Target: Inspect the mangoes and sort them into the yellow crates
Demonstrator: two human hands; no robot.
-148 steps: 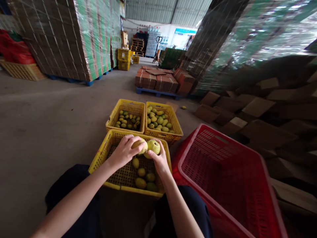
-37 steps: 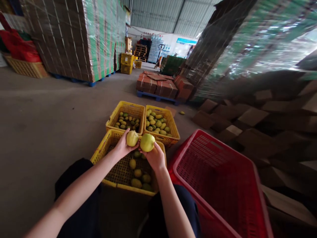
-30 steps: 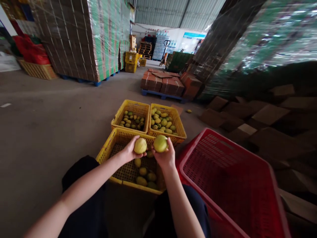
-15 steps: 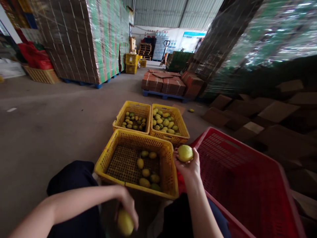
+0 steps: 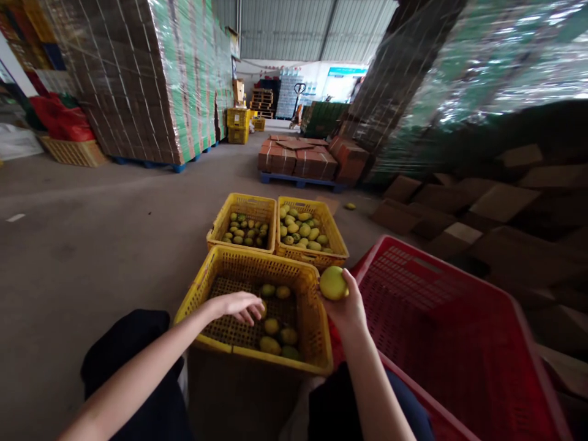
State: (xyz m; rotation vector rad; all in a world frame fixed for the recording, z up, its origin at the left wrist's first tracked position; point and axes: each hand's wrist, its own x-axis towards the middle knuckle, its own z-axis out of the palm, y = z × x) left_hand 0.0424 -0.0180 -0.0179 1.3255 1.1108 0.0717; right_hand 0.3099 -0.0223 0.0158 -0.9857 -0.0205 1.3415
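My right hand (image 5: 346,306) is closed around a yellow-green mango (image 5: 333,283), held up between the near yellow crate's right rim and the red crate. My left hand (image 5: 241,306) reaches over the near yellow crate (image 5: 257,256), fingers stretched out and nothing seen in them. Just past its fingertips, a mango (image 5: 263,310) is partly covered by the hand; whether they touch I cannot tell. Several more mangoes (image 5: 270,345) lie along the right part of that crate's slatted floor.
Behind stand two more yellow crates, the left one (image 5: 241,197) and the right one (image 5: 337,236), both holding mangoes. A large red crate (image 5: 413,263) is at my right. Flattened cartons (image 5: 500,202) heap up beyond it. A loose mango (image 5: 350,206) lies on the floor.
My left hand has risen from below the near crate to above it, and the mango it held is out of its grasp. My right hand has turned its mango slightly.
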